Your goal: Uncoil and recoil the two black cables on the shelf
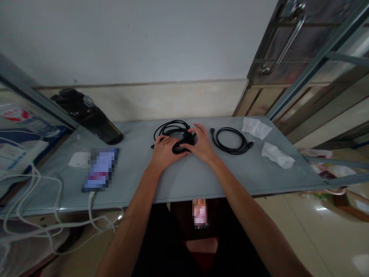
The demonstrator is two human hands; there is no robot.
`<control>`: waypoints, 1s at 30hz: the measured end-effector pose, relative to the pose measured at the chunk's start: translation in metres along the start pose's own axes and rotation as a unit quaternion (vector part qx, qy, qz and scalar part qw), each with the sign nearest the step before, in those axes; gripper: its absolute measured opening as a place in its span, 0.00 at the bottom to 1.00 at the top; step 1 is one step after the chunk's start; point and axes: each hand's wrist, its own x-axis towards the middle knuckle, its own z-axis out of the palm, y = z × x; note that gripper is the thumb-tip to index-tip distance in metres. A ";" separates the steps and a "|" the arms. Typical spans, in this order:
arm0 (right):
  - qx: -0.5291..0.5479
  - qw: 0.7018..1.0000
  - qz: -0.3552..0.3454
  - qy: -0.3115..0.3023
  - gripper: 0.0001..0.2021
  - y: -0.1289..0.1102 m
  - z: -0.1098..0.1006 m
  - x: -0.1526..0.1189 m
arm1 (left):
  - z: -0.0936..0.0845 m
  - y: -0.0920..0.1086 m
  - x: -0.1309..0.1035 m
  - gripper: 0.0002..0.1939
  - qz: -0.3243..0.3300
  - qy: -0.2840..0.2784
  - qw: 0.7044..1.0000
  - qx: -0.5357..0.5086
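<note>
On the grey shelf top in the middle of the head view, both my hands are on a bundle of black cable (182, 145). My left hand (165, 152) presses on its left side, fingers bent over the loops. From the right, my right hand (202, 143) curls around the bundle, thumb across its front and fingers behind. Thin black loops (170, 124) spread out behind the hands; whether they belong to the same cable I cannot tell. To the right lies a separate coiled black cable (230, 152), untouched, with a plug at each end.
A black bottle (92, 117) leans at the back left of the grey shelf (190, 181). In front of it lies a phone (100, 169) with a white cable (90, 200) hanging over the edge. Two crumpled white tissues (255, 127) sit at the right. A wall stands behind.
</note>
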 end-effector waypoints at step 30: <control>-0.331 0.940 0.055 -0.058 0.17 0.032 -0.098 -0.057 | -0.009 0.008 0.001 0.14 -0.002 0.133 0.989 -0.060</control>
